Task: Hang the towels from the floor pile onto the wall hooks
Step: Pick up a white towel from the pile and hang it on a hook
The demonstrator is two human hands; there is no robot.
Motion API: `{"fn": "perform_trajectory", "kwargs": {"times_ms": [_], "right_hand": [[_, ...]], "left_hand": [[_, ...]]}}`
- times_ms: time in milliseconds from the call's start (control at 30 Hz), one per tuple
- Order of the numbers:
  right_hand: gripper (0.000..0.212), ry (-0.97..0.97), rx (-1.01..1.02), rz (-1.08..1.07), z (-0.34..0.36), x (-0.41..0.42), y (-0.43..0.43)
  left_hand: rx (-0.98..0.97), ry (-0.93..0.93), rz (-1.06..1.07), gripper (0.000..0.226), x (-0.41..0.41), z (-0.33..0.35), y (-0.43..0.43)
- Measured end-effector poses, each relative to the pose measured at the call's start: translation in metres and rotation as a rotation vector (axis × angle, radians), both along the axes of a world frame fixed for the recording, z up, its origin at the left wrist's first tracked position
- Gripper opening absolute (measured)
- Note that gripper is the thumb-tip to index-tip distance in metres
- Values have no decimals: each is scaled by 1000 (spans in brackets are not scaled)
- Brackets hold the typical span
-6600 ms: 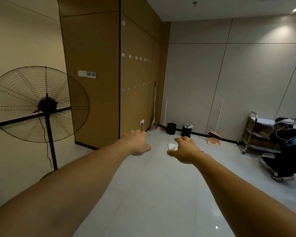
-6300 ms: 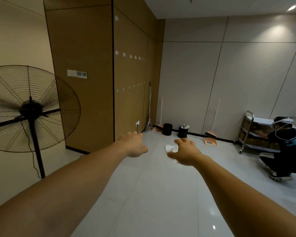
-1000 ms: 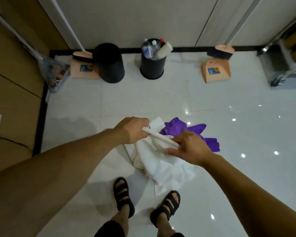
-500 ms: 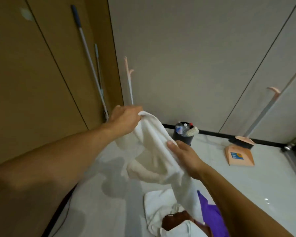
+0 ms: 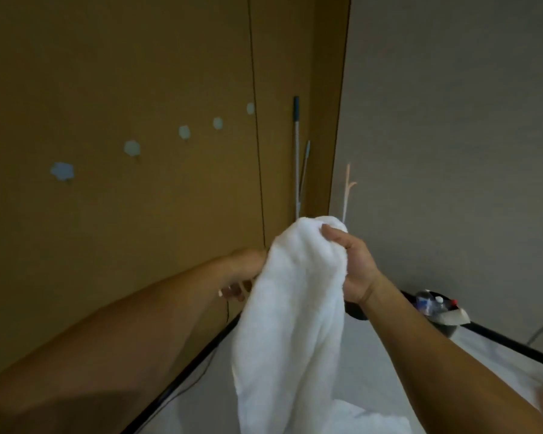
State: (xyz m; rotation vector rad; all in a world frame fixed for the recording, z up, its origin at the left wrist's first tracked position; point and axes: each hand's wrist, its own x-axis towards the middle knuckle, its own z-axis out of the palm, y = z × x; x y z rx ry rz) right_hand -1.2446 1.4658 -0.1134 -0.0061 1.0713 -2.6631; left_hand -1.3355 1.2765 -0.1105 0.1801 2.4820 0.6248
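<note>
A white towel point(image 5: 292, 308) hangs in front of me, held up at chest height. My right hand point(image 5: 351, 264) grips its bunched top edge, fingers curled over the cloth. My left hand point(image 5: 245, 270) holds the towel's left side, and the cloth hides most of its fingers. A row of pale round wall hooks point(image 5: 132, 148) runs up to the right across the brown panel wall on the left, above and to the left of both hands. More white cloth from the floor pile point(image 5: 358, 418) shows at the bottom edge.
Mop handles point(image 5: 297, 151) lean in the corner where the brown wall meets the grey wall point(image 5: 452, 151). A black bin with bottles point(image 5: 436, 311) stands on the white floor at the right. A cable point(image 5: 201, 371) runs along the black skirting.
Both hands lifted the white towel off the floor pile and raised it. My view swung up and left towards the brown wall with the hooks.
</note>
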Motion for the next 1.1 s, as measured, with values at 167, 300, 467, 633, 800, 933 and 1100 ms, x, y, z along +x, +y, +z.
{"fn": "perform_trajectory", "kwargs": {"times_ms": [167, 300, 467, 633, 800, 933, 1100], "right_hand": [[37, 70, -46, 45, 32, -18, -70], [49, 127, -66, 146, 59, -27, -130], [48, 206, -60, 245, 87, -37, -187], [49, 277, -20, 270, 105, -39, -230], [46, 307, -5, 235, 109, -40, -263], [43, 305, 57, 186, 111, -42, -286], [44, 259, 90, 79, 106, -44, -307]], "left_hand": [[216, -444, 234, 120, 29, -39, -107], [581, -495, 466, 109, 37, -50, -167], [930, -433, 501, 90, 23, -25, -211], [982, -295, 599, 76, 10, -6, -269], [1134, -354, 602, 66, 1, -5, -315], [1090, -504, 404, 63, 10, 1, -349], [962, -563, 225, 58, 17, 4, -384]]}}
